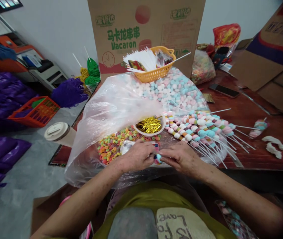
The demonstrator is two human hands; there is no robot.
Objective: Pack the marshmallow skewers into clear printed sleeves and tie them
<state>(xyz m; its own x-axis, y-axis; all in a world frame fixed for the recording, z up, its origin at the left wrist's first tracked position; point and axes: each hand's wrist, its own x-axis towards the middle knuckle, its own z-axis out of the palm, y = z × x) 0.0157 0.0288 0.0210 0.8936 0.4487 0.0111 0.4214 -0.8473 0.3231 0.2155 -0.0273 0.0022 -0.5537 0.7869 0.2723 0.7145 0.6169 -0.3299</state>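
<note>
My left hand [139,155] is closed, its fingertips pinching a small printed plastic bag [155,145]. Opposite it, my right hand [182,156] pinches at a blue marshmallow candy [158,157] that shows between the two hands. How far the candy sits inside the bag is hidden by my fingers. A pile of small bags [127,146] lies just behind my left hand. Beyond my hands stands a white bowl [163,127] of gold twist ties [149,124]. Marshmallow skewers [198,127] lie heaped to the right, their white sticks pointing toward me.
Ring gummies [111,144] and loose marshmallows [173,88] spread over a clear plastic sheet [94,109]. A yellow basket [153,74] of sticks stands behind, before a carton [146,26]. A lidded cup [59,132] is left; a phone [223,90] and bagged candy [258,127] lie right.
</note>
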